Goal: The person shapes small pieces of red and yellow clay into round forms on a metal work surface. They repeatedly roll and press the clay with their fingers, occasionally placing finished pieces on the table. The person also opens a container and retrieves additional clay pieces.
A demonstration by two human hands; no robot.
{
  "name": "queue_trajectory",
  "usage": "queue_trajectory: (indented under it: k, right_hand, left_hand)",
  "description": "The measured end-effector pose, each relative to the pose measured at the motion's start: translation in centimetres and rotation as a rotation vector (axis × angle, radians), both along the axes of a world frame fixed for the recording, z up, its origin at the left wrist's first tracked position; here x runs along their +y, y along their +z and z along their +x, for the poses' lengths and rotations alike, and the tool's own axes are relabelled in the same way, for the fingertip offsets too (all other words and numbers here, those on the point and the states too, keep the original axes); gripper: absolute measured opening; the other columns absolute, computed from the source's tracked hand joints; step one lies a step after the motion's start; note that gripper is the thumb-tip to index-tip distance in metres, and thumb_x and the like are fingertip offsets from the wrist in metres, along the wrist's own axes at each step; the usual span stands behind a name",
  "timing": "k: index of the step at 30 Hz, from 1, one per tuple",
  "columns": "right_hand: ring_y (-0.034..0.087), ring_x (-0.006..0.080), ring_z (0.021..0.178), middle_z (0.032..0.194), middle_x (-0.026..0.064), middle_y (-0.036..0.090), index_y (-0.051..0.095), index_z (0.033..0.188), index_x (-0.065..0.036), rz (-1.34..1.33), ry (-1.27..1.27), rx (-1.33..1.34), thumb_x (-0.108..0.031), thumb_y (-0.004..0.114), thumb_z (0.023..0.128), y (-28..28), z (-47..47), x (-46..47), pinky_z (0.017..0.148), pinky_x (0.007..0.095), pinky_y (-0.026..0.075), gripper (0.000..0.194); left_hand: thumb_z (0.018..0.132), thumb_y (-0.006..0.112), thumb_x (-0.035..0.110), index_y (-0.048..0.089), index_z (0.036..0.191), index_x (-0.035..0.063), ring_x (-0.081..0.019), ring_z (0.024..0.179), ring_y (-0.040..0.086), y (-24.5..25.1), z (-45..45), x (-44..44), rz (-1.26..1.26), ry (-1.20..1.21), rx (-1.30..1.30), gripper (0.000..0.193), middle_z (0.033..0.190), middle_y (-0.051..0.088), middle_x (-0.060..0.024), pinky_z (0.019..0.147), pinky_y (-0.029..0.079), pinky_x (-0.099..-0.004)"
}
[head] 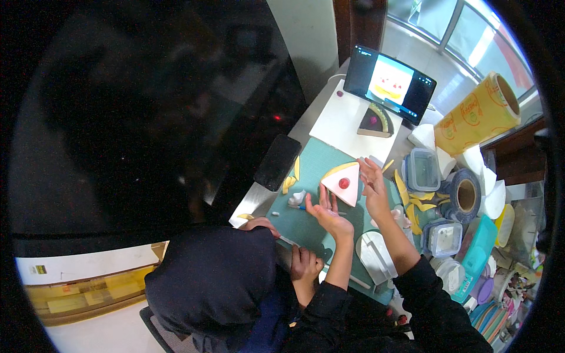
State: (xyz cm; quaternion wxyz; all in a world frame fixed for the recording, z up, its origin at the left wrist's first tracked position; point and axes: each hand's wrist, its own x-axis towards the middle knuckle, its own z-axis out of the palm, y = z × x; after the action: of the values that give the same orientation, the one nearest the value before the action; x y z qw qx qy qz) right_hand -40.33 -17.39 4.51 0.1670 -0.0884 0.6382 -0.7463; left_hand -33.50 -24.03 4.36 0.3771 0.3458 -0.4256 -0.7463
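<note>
A wedge-shaped model cake slice [345,185] has a pale pink top, a yellow rim along one side and a red raspberry-like piece in the middle. It is raised over a green cutting mat [282,225]. My left hand [333,220] supports it, with fingers under its lower left edge. Beside the wedge's right corner is my right hand [374,187], fingers apart; whether its fingertips touch the corner is unclear. Below my left hand lie a blue-handled tool [301,207] and a lump of white soft material [296,197]. A white half-round piece [373,251] lies nearer me.
A co-worker's hand [304,264] is close to my left forearm. A dark model slice [374,121] stands on a white board [337,121] before a tablet [388,84]. A phone [278,162] lies left; yellow strips [415,207], tape roll [465,196] and tubs [423,170] crowd the right.
</note>
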Motion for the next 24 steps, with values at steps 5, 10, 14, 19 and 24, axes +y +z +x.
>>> queue_trajectory:
  k: [5,10,14,19,24]
  right_hand:
    - [0.032,0.0249,0.130,0.137,0.0154,0.037,0.025,0.134,-0.004,0.060,0.021,0.064,0.008,0.032,0.066,0.0,0.1,0.2,0.109,0.0386,0.021,0.070]
    - [0.034,0.0263,0.128,0.136,0.0171,0.038,0.026,0.134,-0.003,0.032,0.012,0.062,0.008,0.032,0.065,0.2,-0.1,0.5,0.109,0.0386,0.022,0.071]
    - [0.036,0.0268,0.127,0.135,0.0174,0.039,0.026,0.133,-0.004,0.083,0.035,0.062,0.009,0.031,0.065,0.4,-0.4,0.7,0.108,0.0387,0.022,0.070]
    - [0.036,0.0270,0.127,0.135,0.0165,0.040,0.028,0.133,-0.004,0.148,0.107,0.085,0.009,0.031,0.065,1.2,-0.9,1.1,0.108,0.0386,0.023,0.069]
    - [0.033,0.0264,0.129,0.136,0.0153,0.039,0.027,0.133,-0.004,0.123,0.031,0.104,0.012,0.029,0.065,1.9,0.4,0.9,0.108,0.0390,0.023,0.070]
  left_hand:
    - [0.091,0.021,0.057,0.013,0.134,0.0107,-0.0295,0.125,0.037,0.4,-0.1,0.0,-0.218,-0.088,-0.164,0.063,0.135,0.041,-0.0147,0.101,0.030,-0.0411]
    - [0.092,0.019,0.056,0.009,0.135,0.0150,-0.0317,0.119,0.043,0.0,-0.1,-0.9,-0.023,-0.030,-0.110,0.060,0.133,0.044,-0.0130,0.097,0.034,-0.0442]
    - [0.092,0.020,0.055,0.006,0.136,0.0141,-0.0317,0.116,0.045,-0.3,-0.1,-1.0,-0.140,-0.075,-0.135,0.061,0.132,0.045,-0.0147,0.094,0.037,-0.0442]
    - [0.093,0.018,0.053,0.005,0.135,0.0108,-0.0304,0.118,0.043,-0.1,0.0,-1.3,-0.391,-0.158,-0.240,0.061,0.131,0.045,-0.0152,0.095,0.037,-0.0418]
    - [0.092,0.008,0.053,0.006,0.135,0.0025,-0.0355,0.123,0.038,0.4,-0.2,-1.9,-0.426,-0.197,-0.261,0.067,0.136,0.039,-0.0180,0.102,0.027,-0.0393]
